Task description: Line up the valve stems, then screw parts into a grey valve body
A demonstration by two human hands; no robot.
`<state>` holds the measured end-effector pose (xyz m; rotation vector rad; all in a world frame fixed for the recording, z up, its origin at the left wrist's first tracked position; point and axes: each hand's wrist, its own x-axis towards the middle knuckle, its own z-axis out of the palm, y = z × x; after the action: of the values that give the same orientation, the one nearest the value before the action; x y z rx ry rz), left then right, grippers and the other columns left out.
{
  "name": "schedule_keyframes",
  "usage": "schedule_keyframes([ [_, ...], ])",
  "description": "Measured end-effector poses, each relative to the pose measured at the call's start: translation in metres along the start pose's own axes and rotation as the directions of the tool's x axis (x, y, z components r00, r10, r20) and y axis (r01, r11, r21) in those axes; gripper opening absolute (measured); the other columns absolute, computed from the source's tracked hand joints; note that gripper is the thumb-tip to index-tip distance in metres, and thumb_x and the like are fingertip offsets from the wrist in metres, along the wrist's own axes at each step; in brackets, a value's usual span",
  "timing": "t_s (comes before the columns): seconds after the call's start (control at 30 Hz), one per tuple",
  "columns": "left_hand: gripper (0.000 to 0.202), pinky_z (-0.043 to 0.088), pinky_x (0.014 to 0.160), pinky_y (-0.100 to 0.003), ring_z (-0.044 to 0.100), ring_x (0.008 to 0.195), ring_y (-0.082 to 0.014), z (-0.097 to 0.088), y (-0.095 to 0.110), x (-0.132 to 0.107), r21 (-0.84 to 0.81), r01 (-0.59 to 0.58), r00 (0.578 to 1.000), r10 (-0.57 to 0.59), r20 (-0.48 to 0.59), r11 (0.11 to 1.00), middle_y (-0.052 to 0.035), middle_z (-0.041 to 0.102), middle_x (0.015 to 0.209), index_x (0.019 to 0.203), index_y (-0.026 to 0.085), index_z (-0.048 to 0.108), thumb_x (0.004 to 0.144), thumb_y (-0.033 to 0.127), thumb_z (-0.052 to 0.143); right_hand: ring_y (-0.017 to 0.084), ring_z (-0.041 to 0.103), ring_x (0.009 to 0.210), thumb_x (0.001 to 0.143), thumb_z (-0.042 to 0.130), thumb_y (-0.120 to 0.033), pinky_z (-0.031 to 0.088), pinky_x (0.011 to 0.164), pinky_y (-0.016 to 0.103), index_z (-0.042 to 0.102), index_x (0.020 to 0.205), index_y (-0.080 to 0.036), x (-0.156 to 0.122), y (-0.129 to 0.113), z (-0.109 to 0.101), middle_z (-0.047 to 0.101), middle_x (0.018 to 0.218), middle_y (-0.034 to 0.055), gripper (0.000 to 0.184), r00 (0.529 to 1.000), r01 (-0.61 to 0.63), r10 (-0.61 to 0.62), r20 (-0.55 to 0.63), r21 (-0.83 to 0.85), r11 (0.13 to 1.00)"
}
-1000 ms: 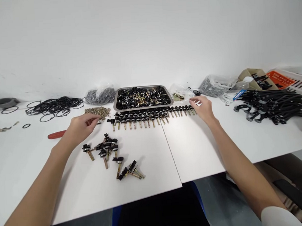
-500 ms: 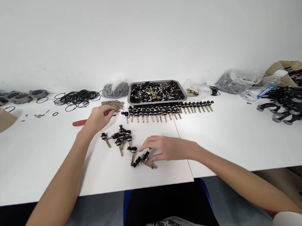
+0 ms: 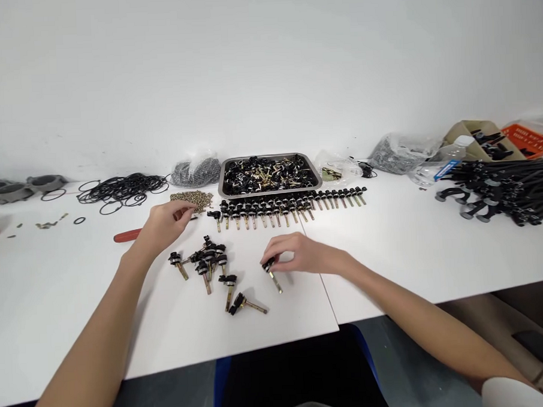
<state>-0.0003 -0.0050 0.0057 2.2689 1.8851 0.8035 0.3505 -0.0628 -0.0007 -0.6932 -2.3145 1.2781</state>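
Looks like the pickup step from my end: right hand (image 3: 296, 254) pinching a black-topped pin (image 3: 275, 281) beside the loose pins (image 3: 209, 256), left hand (image 3: 164, 227) narrow by the brass bits (image 3: 203, 198), can't tell if holding anything, so next I'd want a steady pinch.

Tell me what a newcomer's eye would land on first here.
Probably the metal tray near the wall, mid-view, heaped with black and metal parts, with a row of similar parts lined up before it. Next, the right hand, holding one such part in front of that row. Then the pile of long black pieces at far right.
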Motion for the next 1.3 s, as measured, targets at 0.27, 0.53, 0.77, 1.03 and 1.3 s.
schedule_keyframes([
  [0.27,0.036,0.052,0.076,-0.029,0.063,0.072,-0.0186,0.0,0.005,0.0,-0.011,0.011,1.0,-0.01,0.02,1.0,-0.0068,0.076,0.092,0.095,0.02,0.075,0.083,0.041,0.049,0.018,0.067,0.07,0.072,0.08,-0.041,0.059,0.069,0.035,0.078,0.098,-0.017,-0.04,0.017,-0.116,0.074,0.08,0.006,0.036,0.804,-0.258,0.165,-0.571,-0.087,0.962],
  [0.53,0.039,0.051,0.073,-0.029,0.061,0.069,-0.0174,0.0,0.004,0.001,0.011,0.028,0.999,-0.028,0.02,1.0,-0.0061,0.075,0.085,0.098,0.017,0.076,0.082,0.042,0.05,0.02,0.067,0.072,0.067,0.082,-0.045,0.057,0.069,0.035,0.077,0.094,-0.015,-0.045,0.073,-0.129,0.072,0.08,0.0063,0.041,0.72,-0.315,0.224,-0.657,-0.023,0.949],
  [0.77,0.039,0.049,0.071,-0.028,0.061,0.069,-0.017,0.0,0.007,0.001,0.04,0.046,0.998,-0.047,0.029,0.998,-0.0049,0.073,0.08,0.098,0.018,0.076,0.082,0.042,0.05,0.02,0.067,0.077,0.066,0.082,-0.043,0.058,0.08,0.041,0.075,0.098,-0.017,-0.037,0.093,-0.126,0.072,0.086,0.0061,0.042,0.712,-0.281,0.183,-0.678,-0.036,0.959],
  [1.03,0.04,0.05,0.07,-0.029,0.061,0.068,-0.0183,-0.002,0.012,0.002,0.059,0.07,0.997,-0.071,0.016,0.996,-0.0049,0.073,0.077,0.094,0.02,0.076,0.079,0.044,0.049,0.021,0.068,0.087,0.082,0.068,-0.043,0.057,0.079,0.038,0.071,0.116,-0.019,-0.053,0.078,-0.139,0.072,0.108,0.0101,0.041,0.778,-0.277,0.158,-0.608,-0.106,0.955],
  [1.3,0.04,0.051,0.071,-0.029,0.061,0.067,-0.018,-0.002,0.006,0.0,0.052,0.074,0.996,-0.076,0.035,0.996,-0.0044,0.075,0.085,0.1,0.02,0.076,0.081,0.045,0.05,0.023,0.067,0.091,0.078,0.075,-0.044,0.055,0.086,0.043,0.075,0.106,-0.019,-0.081,0.051,-0.105,0.073,0.1,0.0085,0.038,0.804,-0.341,0.261,-0.534,-0.055,0.938],
])
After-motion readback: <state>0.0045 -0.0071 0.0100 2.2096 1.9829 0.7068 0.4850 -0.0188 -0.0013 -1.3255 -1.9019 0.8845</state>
